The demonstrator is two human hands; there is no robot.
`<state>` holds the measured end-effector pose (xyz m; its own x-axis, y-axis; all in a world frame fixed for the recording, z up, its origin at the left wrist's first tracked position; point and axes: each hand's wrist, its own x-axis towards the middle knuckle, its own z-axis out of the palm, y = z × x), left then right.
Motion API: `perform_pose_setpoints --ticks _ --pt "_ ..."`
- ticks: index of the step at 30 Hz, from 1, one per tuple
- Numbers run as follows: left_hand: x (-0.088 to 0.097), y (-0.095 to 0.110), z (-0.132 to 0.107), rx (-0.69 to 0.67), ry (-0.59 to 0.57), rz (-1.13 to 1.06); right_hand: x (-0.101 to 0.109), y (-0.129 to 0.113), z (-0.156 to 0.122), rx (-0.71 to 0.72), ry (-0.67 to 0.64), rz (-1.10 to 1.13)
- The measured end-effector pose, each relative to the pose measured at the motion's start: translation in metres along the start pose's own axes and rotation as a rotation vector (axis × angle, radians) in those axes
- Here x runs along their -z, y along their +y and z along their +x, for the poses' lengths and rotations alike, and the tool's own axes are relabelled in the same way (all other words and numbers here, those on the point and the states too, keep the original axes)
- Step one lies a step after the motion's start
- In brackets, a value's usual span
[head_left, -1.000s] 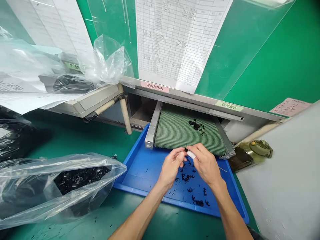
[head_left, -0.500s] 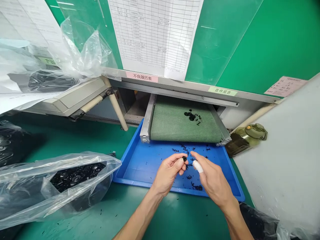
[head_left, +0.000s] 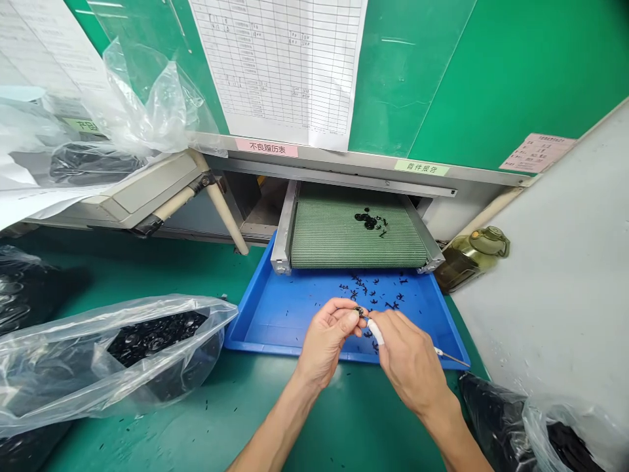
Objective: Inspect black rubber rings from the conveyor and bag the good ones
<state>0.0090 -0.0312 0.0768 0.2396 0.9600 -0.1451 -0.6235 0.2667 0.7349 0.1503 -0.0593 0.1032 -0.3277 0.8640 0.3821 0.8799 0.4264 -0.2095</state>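
Observation:
My left hand pinches a small black ring-shaped part between thumb and forefinger, over the front of the blue tray. My right hand, with a white cot on the forefinger, is closed round a thin metal tool whose tip meets the part. Small black scraps lie scattered in the tray. More black parts sit on the green conveyor belt behind the tray.
A clear plastic bag of black parts lies at the left on the green table. Another bag is at the lower right. An olive bottle lies right of the belt. Paper charts hang on the green wall.
The view has tilted down a little. My right hand, apart from the left half a second ago, has closed back in so the tool meets the part.

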Motion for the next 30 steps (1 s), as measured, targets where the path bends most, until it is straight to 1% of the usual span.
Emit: perform_pose_setpoints --ticks 4,8,12,14,16,18,20,22,25,27,30 --pt "-0.002 -0.002 -0.003 -0.046 0.038 0.077 0.003 0.000 -0.001 -0.011 -0.007 -0.020" --pt "-0.001 -0.003 -0.005 -0.052 0.038 0.147 0.005 0.000 -0.001 0.014 0.007 -0.101" --pt "0.003 -0.008 -0.003 -0.078 0.077 0.203 0.000 -0.002 -0.001 0.007 -0.029 -0.127" --pt "0.004 -0.015 0.000 -0.095 0.113 0.206 -0.007 -0.005 -0.001 -0.061 -0.053 -0.098" --pt "0.004 -0.024 0.002 -0.109 0.153 0.187 -0.017 -0.009 0.000 -0.184 -0.067 -0.045" --pt "0.006 -0.032 0.006 -0.107 0.188 0.158 -0.027 -0.013 0.000 -0.316 -0.084 0.047" --pt "0.009 -0.037 0.010 -0.076 0.225 0.103 -0.036 -0.010 0.001 -0.405 -0.106 0.155" --pt "0.014 -0.040 0.014 -0.027 0.262 0.016 -0.042 0.002 0.004 -0.446 -0.105 0.222" --pt "0.025 -0.040 0.019 0.037 0.305 -0.090 -0.041 0.039 0.023 -0.416 -0.013 0.189" --pt "0.033 -0.041 0.018 0.087 0.320 -0.156 -0.035 0.071 0.050 -0.355 0.039 0.106" --pt "0.041 -0.046 0.012 0.176 0.341 -0.263 -0.025 0.114 0.106 -0.283 0.016 -0.057"
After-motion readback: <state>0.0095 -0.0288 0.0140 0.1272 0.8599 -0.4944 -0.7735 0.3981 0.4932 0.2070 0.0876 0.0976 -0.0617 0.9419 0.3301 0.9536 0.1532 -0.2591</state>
